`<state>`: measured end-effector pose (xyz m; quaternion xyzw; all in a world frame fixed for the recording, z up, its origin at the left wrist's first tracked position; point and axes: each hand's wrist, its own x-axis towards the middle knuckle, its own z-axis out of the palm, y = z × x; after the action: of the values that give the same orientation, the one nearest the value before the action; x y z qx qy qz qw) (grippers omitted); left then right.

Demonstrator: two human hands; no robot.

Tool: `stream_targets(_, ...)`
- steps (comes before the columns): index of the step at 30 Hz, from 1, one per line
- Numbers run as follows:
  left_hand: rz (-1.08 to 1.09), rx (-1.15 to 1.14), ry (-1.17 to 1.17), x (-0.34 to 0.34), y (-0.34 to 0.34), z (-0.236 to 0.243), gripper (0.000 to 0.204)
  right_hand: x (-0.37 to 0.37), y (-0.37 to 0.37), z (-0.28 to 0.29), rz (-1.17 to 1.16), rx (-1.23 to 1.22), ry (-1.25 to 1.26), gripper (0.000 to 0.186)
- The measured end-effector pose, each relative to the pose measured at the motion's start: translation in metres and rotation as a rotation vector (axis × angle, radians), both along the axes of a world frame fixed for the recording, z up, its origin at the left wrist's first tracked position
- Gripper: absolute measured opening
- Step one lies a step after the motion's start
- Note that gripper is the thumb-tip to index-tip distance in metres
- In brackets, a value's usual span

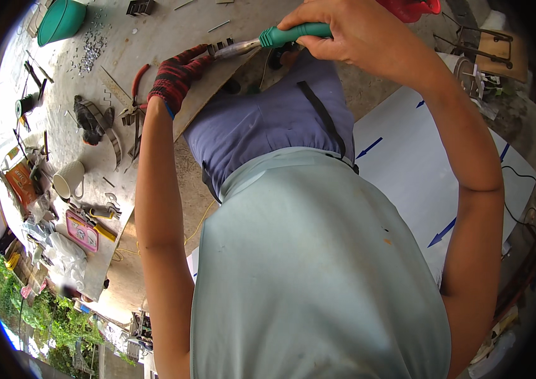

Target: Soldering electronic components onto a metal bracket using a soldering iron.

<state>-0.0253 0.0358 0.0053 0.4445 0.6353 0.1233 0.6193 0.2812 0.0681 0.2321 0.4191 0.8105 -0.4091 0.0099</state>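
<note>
My right hand [359, 38] is closed around the green handle of a tool [299, 33] with a metal shaft; its exact kind is unclear. The shaft points left, its tip against or just beside a small dark notched metal piece [222, 45] at the table's edge. My left hand [176, 77], in a red and black glove, pinches this piece from the left, and its fingers partly cover it. Close to the left wrist lie red-handled pliers [140, 80] and a metal square [115, 85].
The table [167, 28] carries a green bucket [60, 22], scattered small metal bits [93, 49], a glove [89, 120], a white mug [69, 179], yellow-handled pliers [102, 231] and a pink tray [82, 230]. A white sheet with blue arrows [400, 170] lies at the right.
</note>
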Motion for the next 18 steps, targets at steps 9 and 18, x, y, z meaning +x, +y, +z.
stream_targets(9, 0.0, -0.001, -0.024, -0.004, -0.002, -0.009, 0.046, 0.002, -0.008, -0.006, 0.03, 0.076, 0.029, 0.034)
stream_targets(18, 0.093, 0.026, -0.087, -0.004, -0.004, -0.005, 0.046, -0.004, -0.026, 0.005, -0.018, 0.134, -0.016, 0.027)
